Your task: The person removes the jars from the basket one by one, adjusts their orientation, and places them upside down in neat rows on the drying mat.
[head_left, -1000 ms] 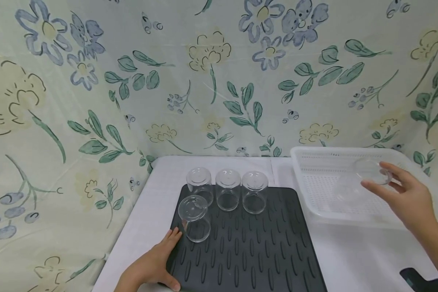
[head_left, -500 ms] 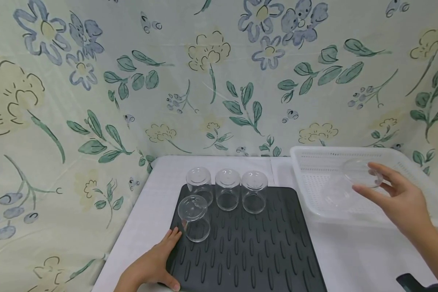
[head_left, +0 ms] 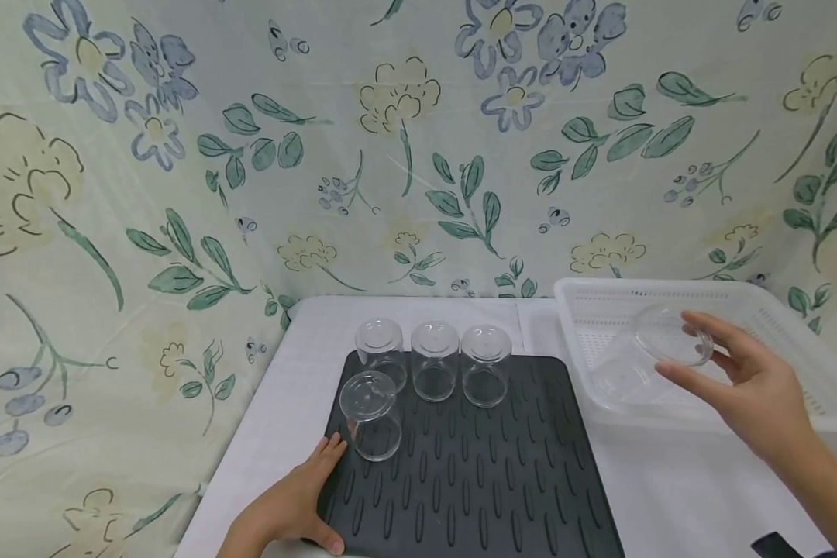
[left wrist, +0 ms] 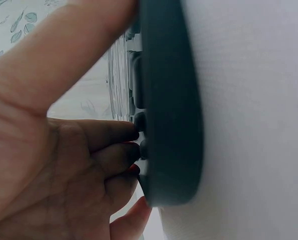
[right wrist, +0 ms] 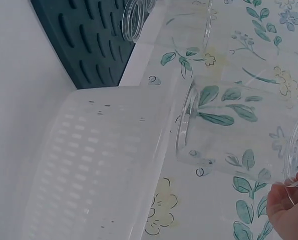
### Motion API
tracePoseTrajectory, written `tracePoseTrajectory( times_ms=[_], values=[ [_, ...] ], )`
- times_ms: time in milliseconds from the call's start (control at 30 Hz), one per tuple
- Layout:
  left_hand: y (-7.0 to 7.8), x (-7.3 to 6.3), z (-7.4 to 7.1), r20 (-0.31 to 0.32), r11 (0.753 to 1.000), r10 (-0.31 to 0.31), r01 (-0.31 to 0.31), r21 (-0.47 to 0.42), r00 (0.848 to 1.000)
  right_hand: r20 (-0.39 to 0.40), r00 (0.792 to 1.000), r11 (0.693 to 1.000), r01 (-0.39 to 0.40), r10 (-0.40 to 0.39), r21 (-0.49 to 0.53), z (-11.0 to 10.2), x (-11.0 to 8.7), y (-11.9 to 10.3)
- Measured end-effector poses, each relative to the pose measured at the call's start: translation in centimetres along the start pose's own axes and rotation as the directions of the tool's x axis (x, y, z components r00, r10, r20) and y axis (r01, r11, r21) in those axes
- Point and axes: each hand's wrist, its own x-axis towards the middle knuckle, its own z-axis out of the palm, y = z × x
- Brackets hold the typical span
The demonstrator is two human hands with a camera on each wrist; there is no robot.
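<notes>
In the head view, my right hand (head_left: 753, 387) pinches one end of a clear drinking glass (head_left: 624, 368) between thumb and fingers. The glass is tilted in front of the white basket's interior; the right wrist view has it beyond the basket's edge. My left hand (head_left: 286, 500) rests on the left edge of a dark ridged drying mat (head_left: 488, 488), fingers extended and thumb near the front corner. Three clear glasses (head_left: 435, 364) stand bottom-up along the mat's back. Another glass (head_left: 371, 415) stands bottom-up in front of the leftmost, close to my left fingertips.
A white perforated plastic basket (head_left: 635, 286) stands on the white-covered table (head_left: 272, 387), right of the mat. Floral fabric (head_left: 390, 155) hangs behind and along the left. Part of a black object (head_left: 774, 545) shows beneath my right forearm.
My right hand has moved left with the glass, toward the mat. My left hand and the glasses on the mat have stayed in place.
</notes>
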Motion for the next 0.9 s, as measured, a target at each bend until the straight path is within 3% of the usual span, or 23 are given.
tracePoseTrajectory(
  times_ms=[267, 900],
  values=[
    [0.0, 0.0, 0.2, -0.009, 1.0, -0.02, 0.02, 0.013, 1.0, 0.089, 0.995, 0.994, 0.045, -0.053, 0.095, 1.1, -0.8, -1.2],
    [0.0, -0.2, -0.6, -0.02, 0.999, -0.039, 0.039, -0.003, 0.999, 0.266, 0.958, 0.985, 0.062, -0.104, 0.161, 4.3, -2.4, -3.2]
  ],
)
